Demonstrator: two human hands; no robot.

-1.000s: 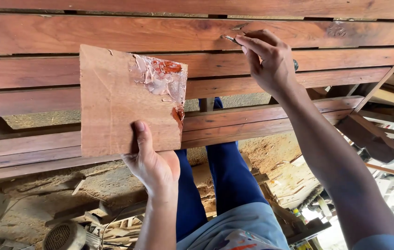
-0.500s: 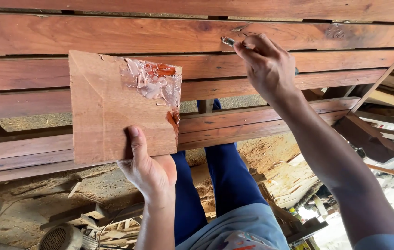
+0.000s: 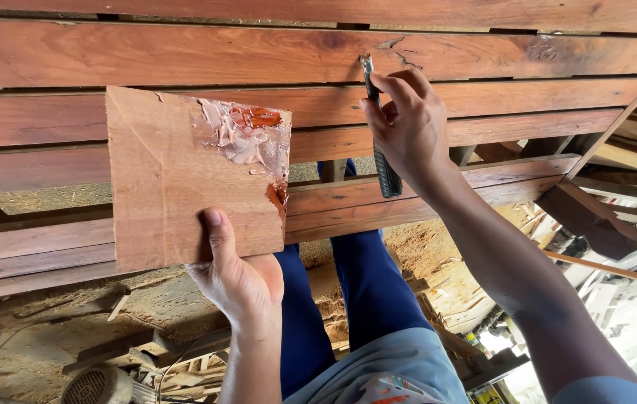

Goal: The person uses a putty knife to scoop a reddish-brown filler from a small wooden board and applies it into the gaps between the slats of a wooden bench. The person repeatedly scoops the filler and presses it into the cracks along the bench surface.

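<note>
Right hand: fingers clamped together around a slim dark tool with a ribbed grip, held nearly upright; its tip touches the upper plank of the slatted wooden frame, right at a small crack in the grain. Tip looks smeared with a pale paste, though too small to be sure. Left hand: fingers closed on the lower edge of a flat wooden board, thumb pressed on its face, the rest hidden behind. Board serves as a palette; it sits left of the tool hand, level with the middle planks, well apart from the crack. On its upper right corner, farthest from the thumb, lies a spread of pale filler paste with an orange-red blob and a red smear down the edge. Judgement on progress: paste is mixed and partly scraped, tool is at the crack, but the crack appears open and dark, so filling seems barely begun; a knot further right also looks untreated. Below the hands: the person's blue trouser legs, sawdust-covered floor, wood offcuts.
</note>
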